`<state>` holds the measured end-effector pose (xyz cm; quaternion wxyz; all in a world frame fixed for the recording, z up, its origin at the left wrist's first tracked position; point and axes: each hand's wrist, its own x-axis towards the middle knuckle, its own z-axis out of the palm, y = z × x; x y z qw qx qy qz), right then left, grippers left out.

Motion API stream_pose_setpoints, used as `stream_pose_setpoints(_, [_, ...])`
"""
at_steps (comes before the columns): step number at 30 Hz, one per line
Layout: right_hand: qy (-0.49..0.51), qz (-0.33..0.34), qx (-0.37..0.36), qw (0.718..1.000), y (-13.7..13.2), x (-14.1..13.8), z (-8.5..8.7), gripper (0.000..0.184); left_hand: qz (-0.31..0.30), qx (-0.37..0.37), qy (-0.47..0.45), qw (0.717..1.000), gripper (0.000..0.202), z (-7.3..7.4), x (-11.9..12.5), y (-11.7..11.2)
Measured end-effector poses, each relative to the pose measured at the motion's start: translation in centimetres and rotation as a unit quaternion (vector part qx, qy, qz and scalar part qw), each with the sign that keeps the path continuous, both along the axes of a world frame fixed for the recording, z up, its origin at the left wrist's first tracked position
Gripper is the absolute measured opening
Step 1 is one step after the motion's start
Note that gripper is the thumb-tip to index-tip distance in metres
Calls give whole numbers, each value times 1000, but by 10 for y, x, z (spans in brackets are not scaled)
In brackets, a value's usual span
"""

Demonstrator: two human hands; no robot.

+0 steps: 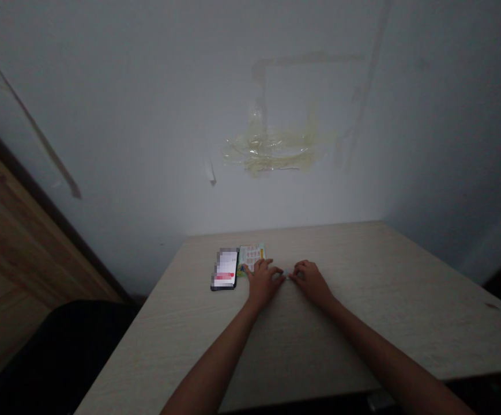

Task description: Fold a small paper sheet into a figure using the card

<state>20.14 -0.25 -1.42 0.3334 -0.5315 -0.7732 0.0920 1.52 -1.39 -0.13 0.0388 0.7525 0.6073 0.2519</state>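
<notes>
Your left hand (264,282) and right hand (313,283) seem to pinch a small pale piece (287,276) between them at the counter (362,288); handling looks underway, unfinished, and what remains is unclear.

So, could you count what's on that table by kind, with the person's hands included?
Hands: 2, the left hand and right hand
Phone: 1
Printed sheet: 1
Small pale piece between the hands, too small to identify: 1
Total: 5
</notes>
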Motion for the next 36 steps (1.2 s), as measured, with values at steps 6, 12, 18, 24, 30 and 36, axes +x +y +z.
stream_pose_setpoints(6, [15,8,-13,1000,4,2,-2,14,5,-1,-28,1000,15,4,0,-1])
stream_pose_setpoints(12, [18,-1,-8,1000,6,1,-3,11,23,3,-36,999,18,2,2,1])
stream_pose_setpoints(18, [15,-10,-19,1000,8,0,-5,11,23,-2,-24,999,16,1,3,2])
stream_pose_setpoints(24, [22,-19,-38,999,12,2,-3,14,10,-3,-10,1000,13,2,3,2])
stream_pose_setpoints(30, [34,-33,-47,998,11,0,-1,14,-8,-8,30,999,12,6,4,-1])
stream_pose_setpoints(36, [0,-44,-29,999,8,-4,1,14,-6,8,27,1000,15,3,5,0])
